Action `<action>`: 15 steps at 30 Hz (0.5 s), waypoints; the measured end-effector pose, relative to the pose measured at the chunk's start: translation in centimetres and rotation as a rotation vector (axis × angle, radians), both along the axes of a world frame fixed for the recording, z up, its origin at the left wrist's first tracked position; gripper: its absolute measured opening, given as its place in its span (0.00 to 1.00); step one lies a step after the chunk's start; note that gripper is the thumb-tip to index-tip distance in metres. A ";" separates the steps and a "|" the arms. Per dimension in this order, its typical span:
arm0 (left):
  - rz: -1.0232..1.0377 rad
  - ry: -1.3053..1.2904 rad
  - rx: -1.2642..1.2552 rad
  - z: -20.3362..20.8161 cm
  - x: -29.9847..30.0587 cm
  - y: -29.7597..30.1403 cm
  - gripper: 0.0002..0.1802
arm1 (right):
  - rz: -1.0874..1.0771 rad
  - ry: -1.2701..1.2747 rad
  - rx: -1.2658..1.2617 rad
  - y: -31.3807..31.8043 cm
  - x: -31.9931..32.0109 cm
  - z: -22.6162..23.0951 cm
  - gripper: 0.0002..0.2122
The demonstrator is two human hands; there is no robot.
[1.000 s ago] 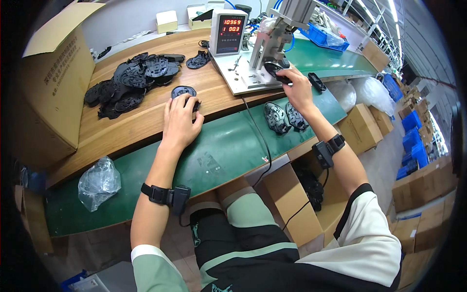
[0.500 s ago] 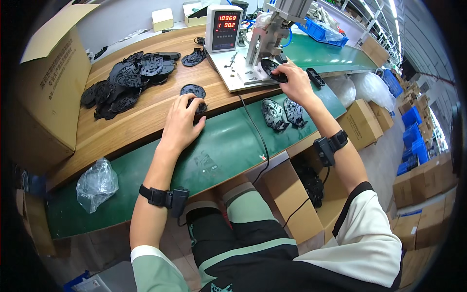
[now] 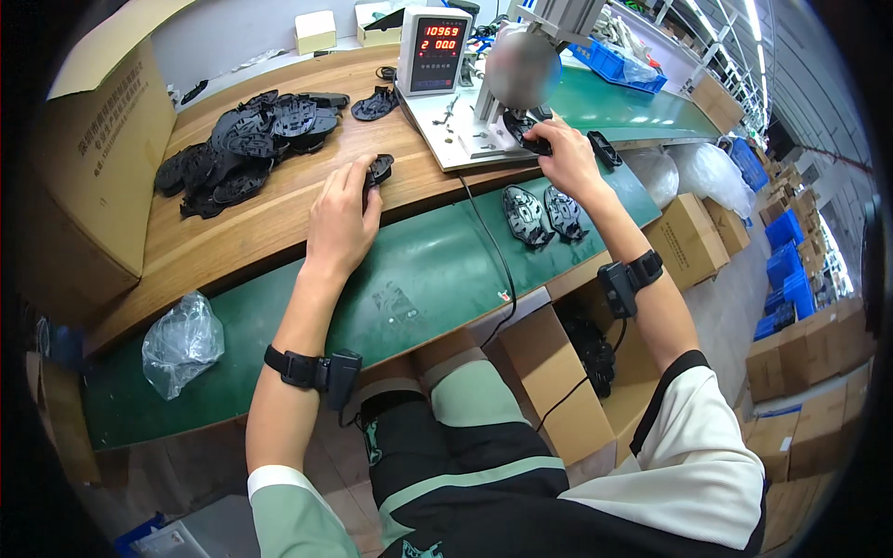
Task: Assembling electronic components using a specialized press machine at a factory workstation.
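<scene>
the left fingers (image 3: 357,171) pinch a black plastic shell (image 3: 379,170) at their tips, the right fingers (image 3: 560,132) grip a black molded piece (image 3: 518,127) at theirs, both probably light, stiff and best held by the rim.

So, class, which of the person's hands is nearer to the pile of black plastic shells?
Left. The left hand is just right of the pile; the right hand is farther right, at the metal press.
</scene>
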State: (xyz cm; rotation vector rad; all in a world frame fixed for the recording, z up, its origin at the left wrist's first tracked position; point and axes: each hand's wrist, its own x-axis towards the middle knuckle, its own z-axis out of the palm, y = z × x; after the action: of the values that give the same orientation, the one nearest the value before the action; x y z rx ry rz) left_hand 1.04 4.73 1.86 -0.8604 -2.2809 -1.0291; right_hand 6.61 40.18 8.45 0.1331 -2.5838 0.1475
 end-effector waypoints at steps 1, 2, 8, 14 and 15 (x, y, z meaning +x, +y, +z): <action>0.000 0.000 0.000 -0.1 0.0 0.0 0.24 | 0.000 0.000 0.000 0.0 0.0 0.0 0.16; -0.019 -0.010 -0.004 -0.3 -0.1 0.1 0.25 | 0.003 0.008 0.011 0.1 -0.1 -0.1 0.16; -0.074 -0.026 -0.041 -0.4 0.2 0.0 0.26 | 0.005 -0.005 -0.010 -0.2 0.0 0.0 0.15; -0.083 -0.004 -0.081 -0.5 0.1 -0.1 0.27 | 0.018 -0.006 -0.025 -0.1 0.0 0.0 0.16; -0.093 -0.019 -0.074 -0.5 0.1 0.0 0.27 | 0.017 -0.009 -0.024 0.1 0.0 -0.1 0.16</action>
State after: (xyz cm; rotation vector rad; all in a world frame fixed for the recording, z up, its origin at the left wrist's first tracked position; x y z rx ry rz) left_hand 1.12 4.71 1.36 -0.9996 -2.3266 -1.0018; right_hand 6.63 40.27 8.40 0.1466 -2.5892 0.1852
